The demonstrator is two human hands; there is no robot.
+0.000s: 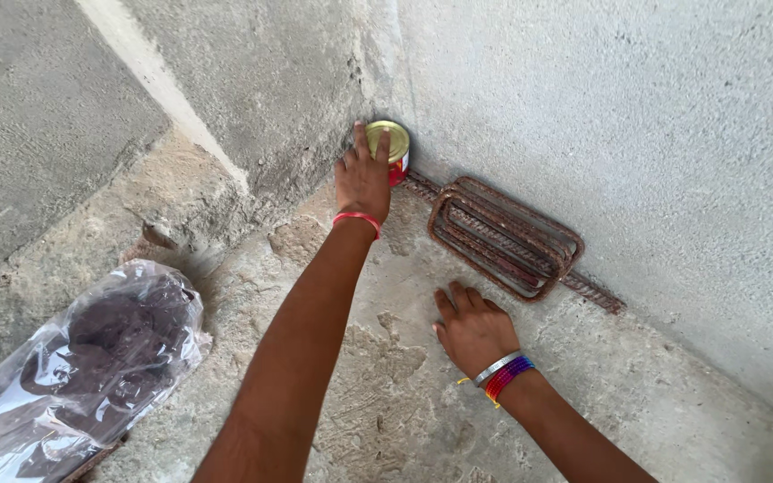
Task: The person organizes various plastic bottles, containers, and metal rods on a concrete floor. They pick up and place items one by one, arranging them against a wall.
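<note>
A small tin can (pixel 396 152) with a gold lid and red side stands in the corner where two grey concrete walls meet the rough floor. My left hand (pixel 361 179), a red band on its wrist, reaches out at arm's length and wraps its fingers over the can's lid and left side. My right hand (pixel 471 326), wearing a metal bangle and coloured thread bracelets, lies palm down on the concrete floor with fingers apart and nothing in it. It rests just in front of a bundle of rusty rectangular steel stirrups (pixel 505 237).
The stirrup bundle leans against the right wall, with a rusty ribbed bar (pixel 594 292) lying along the wall's base behind it. A clear plastic bag (pixel 82 362) with dark contents lies at the lower left. The floor is rough, cracked concrete.
</note>
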